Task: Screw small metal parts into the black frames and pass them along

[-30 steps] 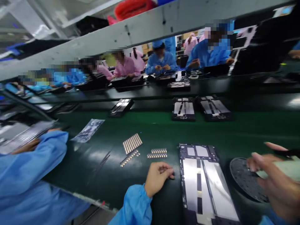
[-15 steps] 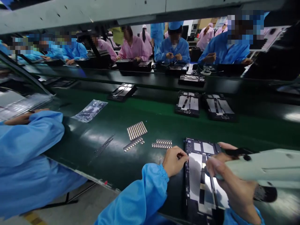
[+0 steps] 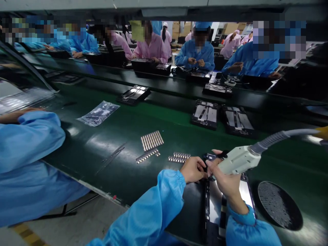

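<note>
My right hand (image 3: pixel 228 181) is wrapped round a pale green electric screwdriver (image 3: pixel 238 160), its corded end pointing up to the right. The driver's tip is hidden behind my fingers, over the upper left part of a tablet-like device (image 3: pixel 214 205) with a black frame and silver panels. At that same upper left edge my left hand (image 3: pixel 194 169) is closed in a pinch. What its fingertips hold, if anything, I cannot make out. Just left of it lie short rows of small metal-and-black parts (image 3: pixel 179 157).
A round black dish of small bits (image 3: pixel 279 205) stands right of the device. Strips of small parts (image 3: pixel 152 140), thin dark strips (image 3: pixel 112 157) and a clear bag (image 3: pixel 99 113) lie leftward. Similar devices (image 3: pixel 204 114) rest further back. A co-worker's blue sleeve (image 3: pixel 30 136) is at left.
My right hand and the screwdriver have moved from the device's middle up to its upper left corner, beside my left hand. The round dish has come into sight.
</note>
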`<action>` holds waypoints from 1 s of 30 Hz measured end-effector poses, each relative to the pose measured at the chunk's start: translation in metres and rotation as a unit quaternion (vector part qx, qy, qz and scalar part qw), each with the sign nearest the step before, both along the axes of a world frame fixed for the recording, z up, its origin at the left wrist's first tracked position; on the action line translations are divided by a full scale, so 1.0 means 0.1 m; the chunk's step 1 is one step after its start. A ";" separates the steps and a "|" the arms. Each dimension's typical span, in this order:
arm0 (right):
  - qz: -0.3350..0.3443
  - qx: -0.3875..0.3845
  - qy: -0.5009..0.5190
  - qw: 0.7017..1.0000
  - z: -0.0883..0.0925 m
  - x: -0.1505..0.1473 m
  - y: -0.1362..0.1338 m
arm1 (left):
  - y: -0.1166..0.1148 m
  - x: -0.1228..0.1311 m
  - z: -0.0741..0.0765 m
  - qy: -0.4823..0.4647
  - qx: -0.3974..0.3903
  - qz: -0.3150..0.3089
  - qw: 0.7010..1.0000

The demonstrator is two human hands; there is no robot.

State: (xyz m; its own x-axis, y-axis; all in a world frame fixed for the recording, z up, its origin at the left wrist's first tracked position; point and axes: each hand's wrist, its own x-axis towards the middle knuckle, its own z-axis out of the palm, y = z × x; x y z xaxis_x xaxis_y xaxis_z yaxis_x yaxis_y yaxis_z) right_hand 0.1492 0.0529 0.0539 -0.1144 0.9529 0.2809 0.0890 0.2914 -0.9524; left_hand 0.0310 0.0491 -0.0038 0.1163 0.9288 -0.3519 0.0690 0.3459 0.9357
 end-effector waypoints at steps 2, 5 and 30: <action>0.001 0.002 -0.004 1.000 0.00 0.01 0.00 | 0.00 0.00 -0.01 0.000 -0.001 0.005 1.000; 0.001 0.009 -0.021 1.000 0.00 0.01 0.00 | 0.00 0.02 -0.03 -0.003 0.003 0.007 1.000; -0.059 0.026 0.027 0.998 0.16 0.39 -0.18 | -0.19 -1.15 0.07 0.385 0.150 0.112 0.904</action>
State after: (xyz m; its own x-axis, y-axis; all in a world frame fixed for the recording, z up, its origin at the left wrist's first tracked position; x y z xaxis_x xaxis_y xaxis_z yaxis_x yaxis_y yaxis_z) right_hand 0.1882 0.0351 0.0698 0.0145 0.9430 0.3325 0.0738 0.3306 -0.9409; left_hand -0.0836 0.0306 0.0034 -0.2583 0.9658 0.0234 0.6993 0.1702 0.6942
